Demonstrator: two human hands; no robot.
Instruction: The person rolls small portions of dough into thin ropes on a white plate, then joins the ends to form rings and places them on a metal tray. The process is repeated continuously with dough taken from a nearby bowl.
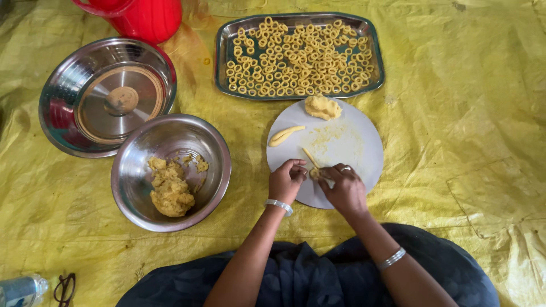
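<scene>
The person sits on a yellow sheet point(455, 142) and works over a round grey board point(352, 142). The left hand point(286, 181) rests on the near edge of the board with its fingers curled in narrow, and its fingertips touch the near end of a thin dough strip point(310, 157). The right hand point(343, 187) lies just beside it, also curled, with a ring on one finger. Between the fingertips of both hands there is a small piece of the dough, pinched from two sides. The strip goes from this point away from the hands, toward the middle of the board.

Farther on the board, well apart from the hands, lies a thicker dough roll point(285, 135) at the left part and a dough lump point(322, 107) at the far edge. Behind the board stands a steel tray point(222, 62) filled with many small dough rings point(298, 57). To the left of the left hand is a steel bowl point(136, 187) with a bigger mass of dough point(169, 192) inside. Beyond it stands a second steel bowl point(62, 85), and a red jug point(142, 17) is at the top edge.
</scene>
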